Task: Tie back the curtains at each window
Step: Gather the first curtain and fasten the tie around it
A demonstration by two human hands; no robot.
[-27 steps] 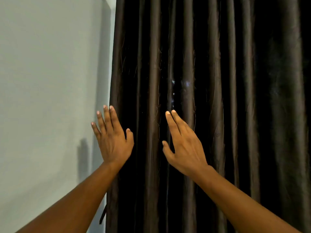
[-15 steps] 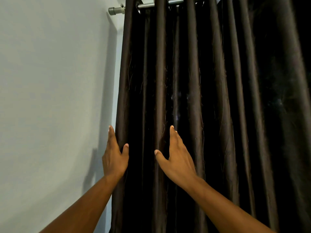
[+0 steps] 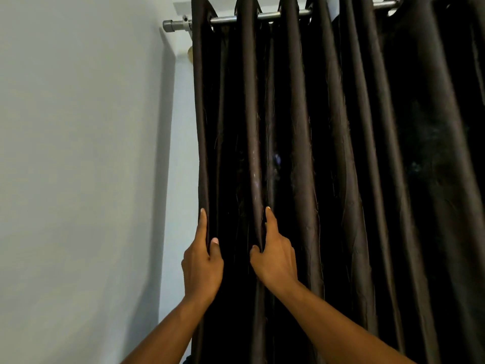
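A dark curtain (image 3: pixel 328 153) hangs in long vertical folds from a metal rod (image 3: pixel 270 15) at the top of the view, with a pale wall (image 3: pixel 78 153) to its left. Its folds run straight up and down, and its outer edge falls just beside the wall.

The left hand (image 3: pixel 200 266) is at that outer edge: the fingers lie behind the first fold and the thumb presses on its front, so the hand pinches the edge. The right hand (image 3: pixel 275 256) is one fold to the right, forefinger stretched up along the fold and thumb tucked against the other side, pinching it as well. The two hands are near each other at the same height, but apart, each on its own fold.

The rest of the curtain spreads out to the right of both hands, so the right hand is nearer the bulk of the cloth. Gathering it likely means sweeping those folds leftward to the wall side. No tie-back shows in view.
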